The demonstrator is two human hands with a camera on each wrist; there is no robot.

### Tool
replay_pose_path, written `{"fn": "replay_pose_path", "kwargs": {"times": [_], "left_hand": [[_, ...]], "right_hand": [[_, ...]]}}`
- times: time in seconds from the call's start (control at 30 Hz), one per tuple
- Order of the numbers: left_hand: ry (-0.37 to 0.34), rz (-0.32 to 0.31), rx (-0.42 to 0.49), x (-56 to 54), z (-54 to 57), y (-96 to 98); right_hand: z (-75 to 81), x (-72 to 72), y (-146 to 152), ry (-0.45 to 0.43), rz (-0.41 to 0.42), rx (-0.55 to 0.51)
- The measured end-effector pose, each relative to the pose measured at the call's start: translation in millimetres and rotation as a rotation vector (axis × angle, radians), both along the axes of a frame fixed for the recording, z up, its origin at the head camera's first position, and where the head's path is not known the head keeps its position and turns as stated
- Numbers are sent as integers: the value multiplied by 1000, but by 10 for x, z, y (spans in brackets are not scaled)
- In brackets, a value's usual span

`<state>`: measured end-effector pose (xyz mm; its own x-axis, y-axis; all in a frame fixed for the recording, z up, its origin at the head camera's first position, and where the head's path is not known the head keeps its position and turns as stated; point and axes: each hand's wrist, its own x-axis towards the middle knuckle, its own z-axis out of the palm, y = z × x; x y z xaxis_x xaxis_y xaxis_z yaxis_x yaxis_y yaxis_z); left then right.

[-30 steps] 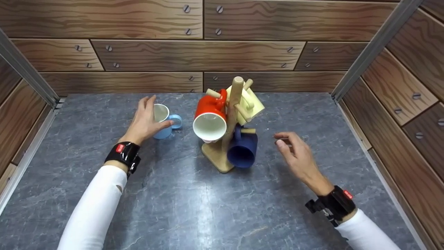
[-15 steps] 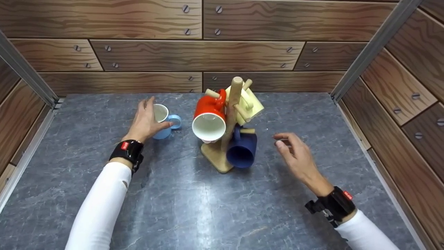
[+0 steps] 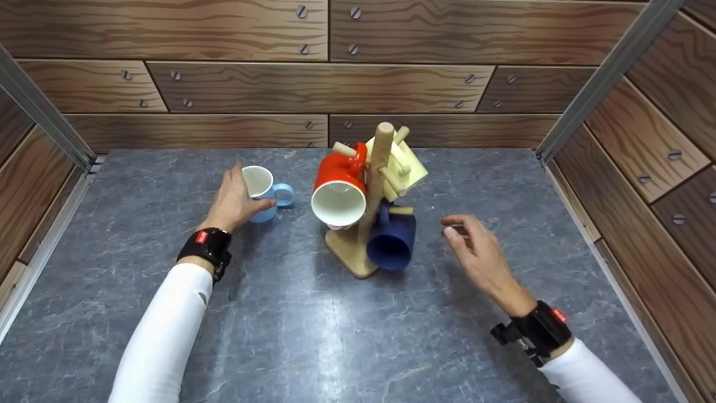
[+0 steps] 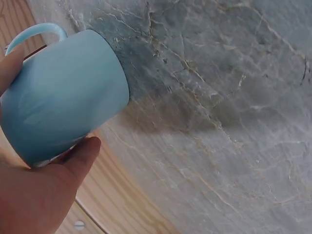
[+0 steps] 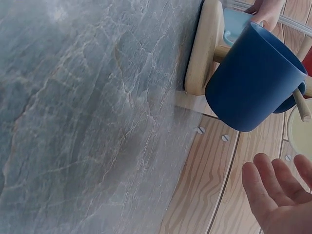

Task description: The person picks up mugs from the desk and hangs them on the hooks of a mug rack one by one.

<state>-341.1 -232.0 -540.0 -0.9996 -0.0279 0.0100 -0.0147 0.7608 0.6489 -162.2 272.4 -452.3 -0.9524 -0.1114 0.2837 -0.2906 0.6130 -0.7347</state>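
Observation:
A light blue mug (image 3: 264, 211) stands upright on the grey marbled tabletop, its handle pointing right. My left hand (image 3: 228, 200) holds it from the left, with the thumb across the near side and the fingers round the far side. In the left wrist view the light blue mug (image 4: 68, 92) lies between thumb and fingers, its base at the tabletop. My right hand (image 3: 478, 254) hovers with loosely bent fingers, holding nothing, to the right of a dark blue mug (image 3: 391, 238). That mug hangs from a peg of a wooden mug tree (image 3: 366, 224).
A red mug (image 3: 338, 170) with a white inside hangs on the tree's left, open end toward me. Behind the post hangs a pale yellow mug (image 3: 413, 168). Wood-patterned panels (image 3: 319, 87) close off the tabletop (image 3: 296, 336) at the back and sides.
The left hand's thumb and fingers have drawn slightly closer round the light blue mug, and its forearm has shifted a little right. The right hand and hanging mugs stay in place.

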Motion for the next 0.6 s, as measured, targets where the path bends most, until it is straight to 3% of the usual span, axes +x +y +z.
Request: {"fn": "replay_pose_path", "kwargs": {"times": [0.2, 0.3, 0.37, 0.43, 0.6], "left_hand": [[37, -8, 21, -151, -249, -116], [68, 7, 34, -148, -282, -122], [86, 21, 35, -98, -243, -97], [103, 37, 37, -1, -156, -51], [88, 30, 68, 474, 462, 177]], "right_hand": [[-4, -3, -11, 14, 10, -15], [-1, 1, -8, 15, 13, -19], [5, -3, -6, 22, 14, -20], [14, -9, -4, 34, 12, -16], [42, -12, 7, 40, 0, -3]]}}
